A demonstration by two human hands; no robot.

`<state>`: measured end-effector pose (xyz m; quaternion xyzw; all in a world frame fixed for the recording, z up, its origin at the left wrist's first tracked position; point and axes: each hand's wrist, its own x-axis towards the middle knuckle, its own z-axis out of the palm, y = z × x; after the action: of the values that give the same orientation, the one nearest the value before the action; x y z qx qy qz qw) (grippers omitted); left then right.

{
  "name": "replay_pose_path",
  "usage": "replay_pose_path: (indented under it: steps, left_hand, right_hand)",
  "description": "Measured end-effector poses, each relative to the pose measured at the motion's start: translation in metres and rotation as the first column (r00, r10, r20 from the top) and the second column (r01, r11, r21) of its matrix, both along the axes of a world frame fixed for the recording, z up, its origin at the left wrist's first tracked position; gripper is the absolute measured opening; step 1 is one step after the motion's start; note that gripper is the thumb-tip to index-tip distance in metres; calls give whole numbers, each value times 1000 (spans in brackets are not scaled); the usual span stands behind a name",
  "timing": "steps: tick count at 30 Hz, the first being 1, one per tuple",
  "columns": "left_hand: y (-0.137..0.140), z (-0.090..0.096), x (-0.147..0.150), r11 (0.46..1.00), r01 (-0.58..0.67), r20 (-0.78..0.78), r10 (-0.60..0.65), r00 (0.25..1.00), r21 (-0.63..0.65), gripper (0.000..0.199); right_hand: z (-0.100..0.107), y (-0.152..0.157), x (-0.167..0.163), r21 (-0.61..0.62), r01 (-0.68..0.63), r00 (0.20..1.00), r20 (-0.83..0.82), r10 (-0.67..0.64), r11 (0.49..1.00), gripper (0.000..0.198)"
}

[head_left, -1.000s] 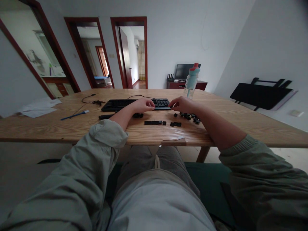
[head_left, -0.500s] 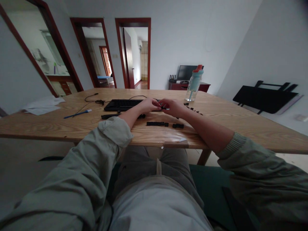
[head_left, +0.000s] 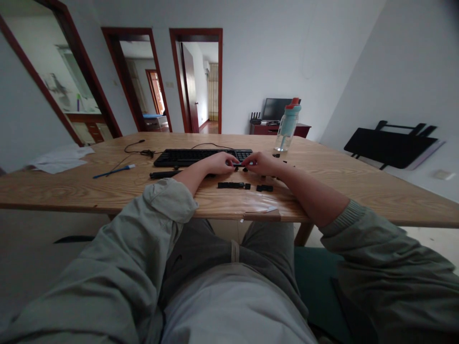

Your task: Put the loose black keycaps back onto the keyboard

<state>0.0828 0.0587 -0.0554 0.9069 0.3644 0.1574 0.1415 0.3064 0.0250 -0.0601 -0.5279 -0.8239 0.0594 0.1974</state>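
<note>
A black keyboard [head_left: 179,156] lies across the table, its right part behind my hands. My left hand [head_left: 221,163] is at its front edge, thumb and fingers pinched together. Facing it from the right, my right hand [head_left: 263,164] also has its fingers pinched. What either hand holds is too small and hidden to name. Small black keycaps [head_left: 245,169] lie just below the fingertips. Closer to me are a row of black keycaps [head_left: 231,185] and a shorter group of keycaps [head_left: 264,188].
A blue-handled brush [head_left: 113,171] and white paper [head_left: 62,158] lie to the left. A long black piece [head_left: 165,175] rests before the keyboard. A water bottle [head_left: 287,129] stands at the back right. A cable [head_left: 147,152] trails behind the keyboard's left end.
My hands have drawn slightly apart; their fingertips were almost together around a small dark piece. More of the keyboard's right end and small keycaps under my fingers now show. The view has shifted slightly.
</note>
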Motion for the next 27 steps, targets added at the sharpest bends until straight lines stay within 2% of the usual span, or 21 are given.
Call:
replay_pose_path:
  steps: [7, 18, 22, 27]
  left_hand:
    - [1, -1, 1, 999, 36, -17, -36, 999, -7, 30]
    - [5, 0, -11, 998, -52, -27, 51, 998, -21, 31]
    - [5, -1, -11, 999, -34, -19, 34, 999, -15, 29]
    - [8, -3, -10, 1000, -30, -9, 29, 1000, -9, 29]
  right_hand:
    - [-8, 10, 2, -1, -10, 995, 95, 10, 1000, 28]
    - [-6, 1, 0, 18, -13, 999, 51, 12, 1000, 22]
    - [-5, -1, -1, 43, -4, 999, 37, 3, 999, 30]
    - [-6, -2, -2, 40, 2, 999, 46, -3, 999, 25]
